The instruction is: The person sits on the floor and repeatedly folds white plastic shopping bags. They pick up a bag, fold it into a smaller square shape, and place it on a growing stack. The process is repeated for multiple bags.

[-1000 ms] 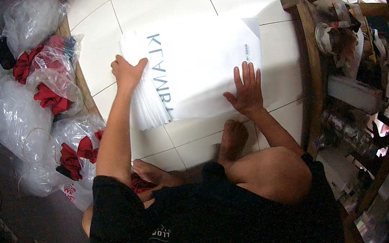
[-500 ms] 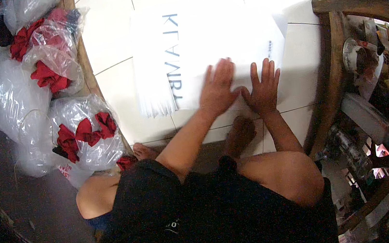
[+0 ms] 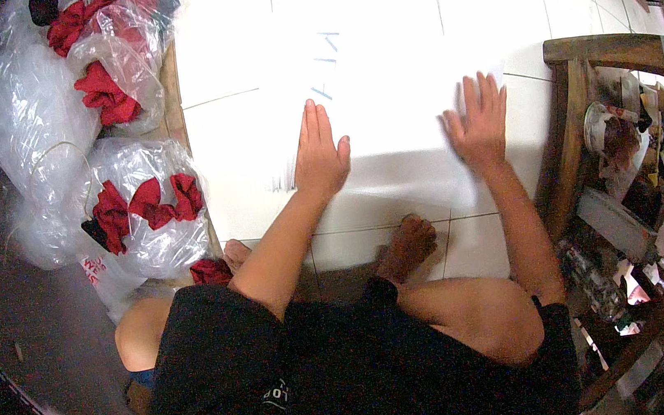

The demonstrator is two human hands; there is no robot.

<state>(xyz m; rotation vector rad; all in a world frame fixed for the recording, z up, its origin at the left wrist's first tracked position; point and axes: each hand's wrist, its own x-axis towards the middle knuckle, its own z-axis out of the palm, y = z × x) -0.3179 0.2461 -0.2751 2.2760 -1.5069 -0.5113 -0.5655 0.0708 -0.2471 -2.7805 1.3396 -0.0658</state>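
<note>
A stack of thin white sheets [image 3: 406, 169] with grey-blue lettering lies on the tiled floor in front of me; whether paper or plastic, I cannot tell. Its layered edges show at the near left. My left hand [image 3: 321, 152] rests flat on the left part of the stack, fingers straight and thumb apart. Over the right part is my right hand [image 3: 479, 123], fingers stretched out and slightly blurred. Neither hand grips anything. Glare washes out the far part of the sheets.
Clear plastic bags [image 3: 35, 153] with red cloth pieces [image 3: 107, 94] lie along the left. A wooden frame [image 3: 567, 129] stands at the right, with a cluttered shelf of small items [image 3: 619, 214] inside it. My bare foot [image 3: 407, 248] is close to the stack's near edge.
My hands have moved apart: the left went leftward, the right slightly rightward. The top sheet now hides most of the lettering. The whole view has shifted a little.
</note>
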